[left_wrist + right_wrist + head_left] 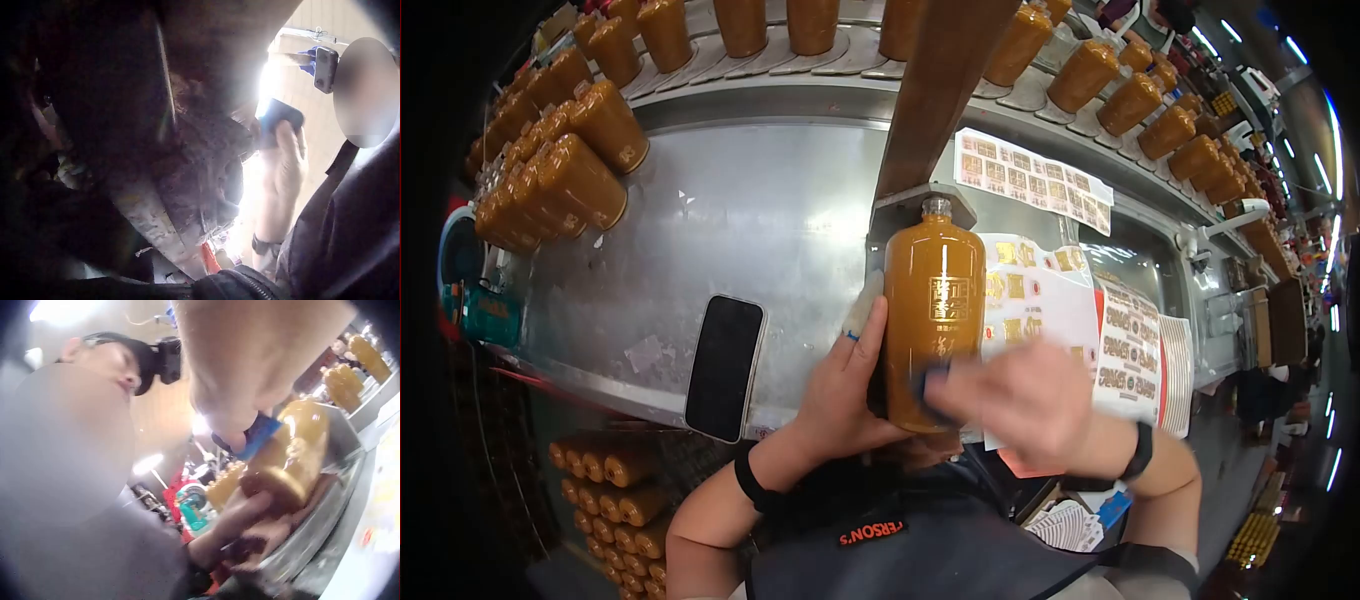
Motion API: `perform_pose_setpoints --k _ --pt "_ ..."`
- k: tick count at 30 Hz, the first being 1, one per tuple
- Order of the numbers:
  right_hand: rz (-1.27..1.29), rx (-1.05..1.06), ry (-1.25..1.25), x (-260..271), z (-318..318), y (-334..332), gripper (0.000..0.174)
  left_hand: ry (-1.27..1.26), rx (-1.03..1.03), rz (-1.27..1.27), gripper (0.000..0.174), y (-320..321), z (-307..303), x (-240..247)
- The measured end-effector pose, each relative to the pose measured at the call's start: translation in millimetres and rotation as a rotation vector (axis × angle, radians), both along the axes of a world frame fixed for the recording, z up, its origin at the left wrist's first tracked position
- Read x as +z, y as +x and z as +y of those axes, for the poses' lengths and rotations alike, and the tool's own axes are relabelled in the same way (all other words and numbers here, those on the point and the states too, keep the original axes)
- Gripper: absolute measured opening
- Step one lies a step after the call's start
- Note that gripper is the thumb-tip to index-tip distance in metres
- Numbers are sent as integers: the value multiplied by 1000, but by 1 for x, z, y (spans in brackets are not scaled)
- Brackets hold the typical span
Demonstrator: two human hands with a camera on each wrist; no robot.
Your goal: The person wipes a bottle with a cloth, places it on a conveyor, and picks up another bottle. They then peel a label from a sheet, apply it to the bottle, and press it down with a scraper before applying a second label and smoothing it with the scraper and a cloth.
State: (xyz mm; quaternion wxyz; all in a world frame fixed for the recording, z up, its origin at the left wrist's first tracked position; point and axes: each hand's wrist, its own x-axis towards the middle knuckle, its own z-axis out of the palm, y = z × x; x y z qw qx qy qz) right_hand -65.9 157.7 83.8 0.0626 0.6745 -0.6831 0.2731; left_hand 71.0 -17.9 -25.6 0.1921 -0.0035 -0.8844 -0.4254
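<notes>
An amber bottle (pixel 935 250) with gold lettering lies on its back, its neck against a metal bracket (pixel 970 208). The left hand (pixel 850 385) holds it along its left side and near its base. Blurred in the head view, the right hand (pixel 1025 400) grips a dark blue pad (pixel 935 392) over the lower front of the bottle. In the right wrist view the pad (pixel 259 439) looks blue and flat beside the bottle (pixel 303 434), pinched by the right hand (pixel 234 394). The left wrist view shows the right hand (pixel 289 156) with the dark pad.
A phone (pixel 725 368) lies left of the left hand. Sheets of gold stickers (pixel 1035 182) and further label sheets (pixel 1130 345) lie to the right. Amber bottles (pixel 585 180) stand grouped at the left, and more line a conveyor (pixel 840 62) behind. A brown post (pixel 935 90) rises beyond the bracket.
</notes>
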Motion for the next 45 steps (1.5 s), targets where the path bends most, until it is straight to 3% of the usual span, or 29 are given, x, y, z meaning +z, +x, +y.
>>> perform_pose_setpoints --k 2,4,5,7,9,11,26,38,40,45 --pt "-126 93 -30 -9 15 18 27 47 -5 -68 131 1 4 2" --pt "-552 -44 188 -10 28 27 29 71 -28 -52 131 1 4 -5" --pt "-560 -43 194 -10 27 28 29 85 -27 -18 131 0 -1 -8" --pt "-1153 -444 47 -12 37 33 29 93 -18 -63 131 2 2 -1" --pt "-1219 -461 29 -22 38 30 27 41 -14 -20 131 0 2 3" --pt "-1465 -475 -119 -26 30 30 26 60 -23 -14 131 -1 2 -3" --pt "-1459 -465 -42 -36 13 29 26 35 2 -78 136 1 -8 2" --pt "-1433 -489 -23 -37 7 27 26 37 27 68 126 -4 -14 4" --pt "-1424 -483 -20 -37 6 27 27 89 4 -86 130 1 -14 5" --pt "-1449 -482 -24 -36 4 25 27 90 13 -96 131 -1 -16 7"
